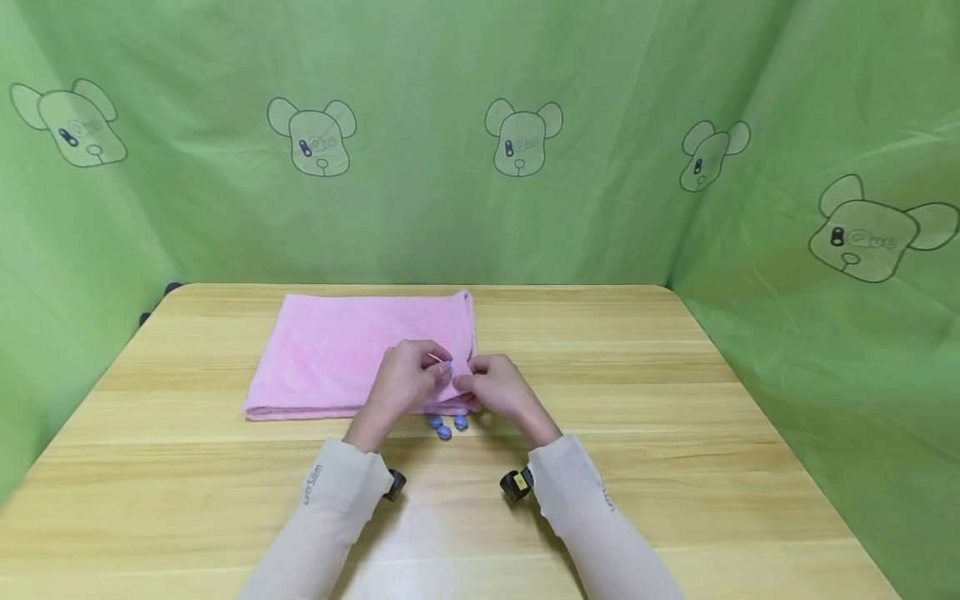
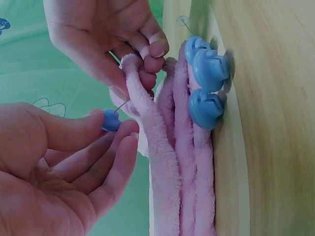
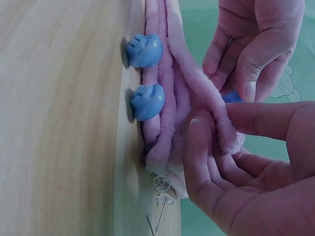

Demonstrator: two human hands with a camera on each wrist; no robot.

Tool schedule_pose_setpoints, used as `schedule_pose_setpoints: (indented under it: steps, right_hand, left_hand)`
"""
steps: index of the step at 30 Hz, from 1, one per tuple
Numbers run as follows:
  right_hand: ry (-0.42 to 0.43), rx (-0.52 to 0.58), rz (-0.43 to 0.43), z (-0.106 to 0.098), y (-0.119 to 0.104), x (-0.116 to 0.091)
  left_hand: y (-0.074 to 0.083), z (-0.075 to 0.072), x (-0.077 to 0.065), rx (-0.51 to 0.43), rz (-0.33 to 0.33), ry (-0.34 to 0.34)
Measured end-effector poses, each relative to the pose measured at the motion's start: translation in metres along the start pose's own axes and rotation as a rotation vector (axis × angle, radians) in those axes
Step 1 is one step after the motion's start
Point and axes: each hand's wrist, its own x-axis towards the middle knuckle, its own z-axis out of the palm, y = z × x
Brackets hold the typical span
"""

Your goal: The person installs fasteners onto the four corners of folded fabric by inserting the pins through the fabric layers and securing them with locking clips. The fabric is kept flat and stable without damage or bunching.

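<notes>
A folded pink plush blanket point(image 1: 360, 342) lies on the table. My left hand point(image 1: 408, 372) pinches a blue quilt-clip piece point(image 2: 111, 120) between thumb and fingers, close above the blanket's right-hand edge. From that piece a thin metal pin point(image 2: 121, 105) points toward the cloth; whether its tip touches the fabric I cannot tell. My right hand point(image 1: 501, 385) grips the blanket's near right corner, a fold point(image 3: 209, 93) held between thumb and fingers. Just in front of the blanket sit several more blue clip pieces point(image 1: 444, 432), large in the right wrist view as rounded, slotted caps point(image 3: 146, 102).
Clear round-headed pins point(image 3: 161, 184) lie beside the blanket's corner in the right wrist view. The wooden table point(image 1: 645, 450) extends around the blanket. Green curtains point(image 1: 420, 208) with printed bear heads hang behind and at both sides.
</notes>
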Motion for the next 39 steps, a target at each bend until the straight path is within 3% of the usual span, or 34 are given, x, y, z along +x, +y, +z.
schedule_pose_setpoints:
  steps: [4,13,24,33,39]
  right_hand:
    - [0.007,-0.011,0.004,-0.0002,-0.0011,-0.0007]
    - [0.001,-0.006,0.004,-0.0004,-0.0007,-0.0006]
    - [0.002,0.012,0.003,-0.0012,0.001,0.0007]
    - [-0.081,0.232,0.018,-0.0013,0.0044,0.0011]
    - [-0.088,0.241,0.005,-0.0003,0.003,0.0022]
  left_hand:
    - [-0.0015,-0.0007,0.0003,0.0,-0.014,0.013]
    - [0.0003,-0.0007,-0.0011,0.016,0.021,0.009]
    - [0.0056,-0.0007,-0.0023,-0.001,0.002,-0.009]
    - [0.0049,0.0007,-0.0019,0.008,0.032,0.021]
    - [0.0052,0.0007,-0.0022,0.015,0.038,0.007]
